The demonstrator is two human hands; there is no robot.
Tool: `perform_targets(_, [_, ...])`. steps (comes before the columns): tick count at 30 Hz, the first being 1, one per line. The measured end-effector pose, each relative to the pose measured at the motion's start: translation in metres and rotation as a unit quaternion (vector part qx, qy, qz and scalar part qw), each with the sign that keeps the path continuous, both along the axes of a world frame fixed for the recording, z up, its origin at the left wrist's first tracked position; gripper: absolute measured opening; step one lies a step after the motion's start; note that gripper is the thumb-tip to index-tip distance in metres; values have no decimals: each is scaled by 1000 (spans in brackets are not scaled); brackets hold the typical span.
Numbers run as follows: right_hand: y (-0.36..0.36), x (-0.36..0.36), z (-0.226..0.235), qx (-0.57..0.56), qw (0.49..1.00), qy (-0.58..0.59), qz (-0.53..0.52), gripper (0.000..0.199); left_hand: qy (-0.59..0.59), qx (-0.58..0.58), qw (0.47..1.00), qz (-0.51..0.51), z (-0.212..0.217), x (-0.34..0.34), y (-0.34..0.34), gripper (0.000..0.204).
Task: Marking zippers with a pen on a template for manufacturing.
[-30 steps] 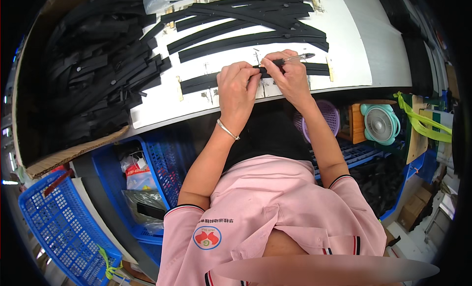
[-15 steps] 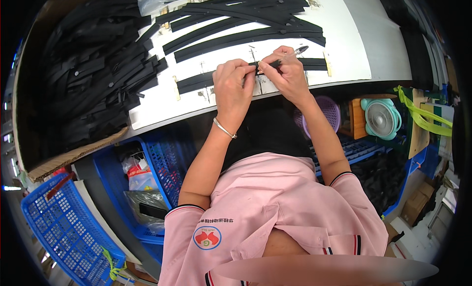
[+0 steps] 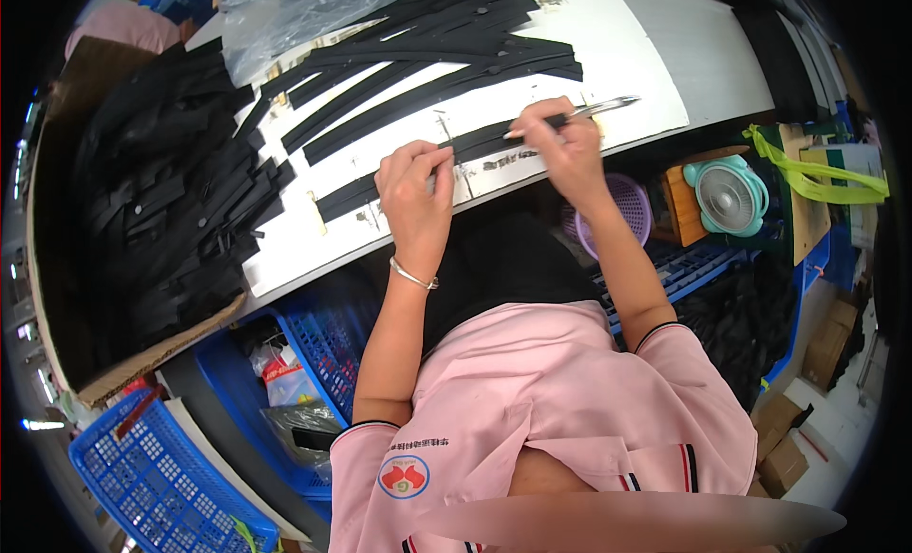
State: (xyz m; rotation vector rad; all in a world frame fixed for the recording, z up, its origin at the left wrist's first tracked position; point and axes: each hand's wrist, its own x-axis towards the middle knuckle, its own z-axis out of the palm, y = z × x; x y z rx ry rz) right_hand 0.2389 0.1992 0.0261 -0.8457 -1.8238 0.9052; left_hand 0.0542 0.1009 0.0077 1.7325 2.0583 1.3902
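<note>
A long black fabric strip (image 3: pixel 483 143) lies across a white board (image 3: pixel 646 87) that has dark marks drawn on it. My left hand (image 3: pixel 415 194) is closed at the middle of the strip, thumb and fingertips pinched together on it. Further right, my right hand (image 3: pixel 567 156) is closed round a pen (image 3: pixel 616 104) with a clear barrel, its back end pointing right. The right hand is slightly blurred and over the right part of the strip; whether the pen tip touches the strip I cannot tell. Beyond it lie several more black strips (image 3: pixel 418 99), some crossing each other.
A cardboard box (image 3: pixel 71 363) at the left holds a heap of black strips (image 3: pixel 157 182). A clear plastic bag (image 3: pixel 304 26) lies at the back. Below the table edge are blue baskets (image 3: pixel 161 467), a purple basket (image 3: pixel 632 206) and a turquoise fan (image 3: pixel 730 197).
My right hand has moved away from the left along the strip, still with the pen. The left hand stays pinched on the strip. The whole view has shifted and turned a little.
</note>
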Motion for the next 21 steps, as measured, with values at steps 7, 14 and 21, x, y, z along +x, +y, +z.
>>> perform_targets(7, [30,43,-15,-90,991,23,-91,17,16,2,1000,3,-2,6,4,10])
perform_targets(14, [30,38,-21,-80,993,11,-82,17,28,51,995,-81,5,49,40,11])
perform_targets(21, [32,39,-27,-53,994,-33,-87,18,43,39,992,-109,0,67,59,12])
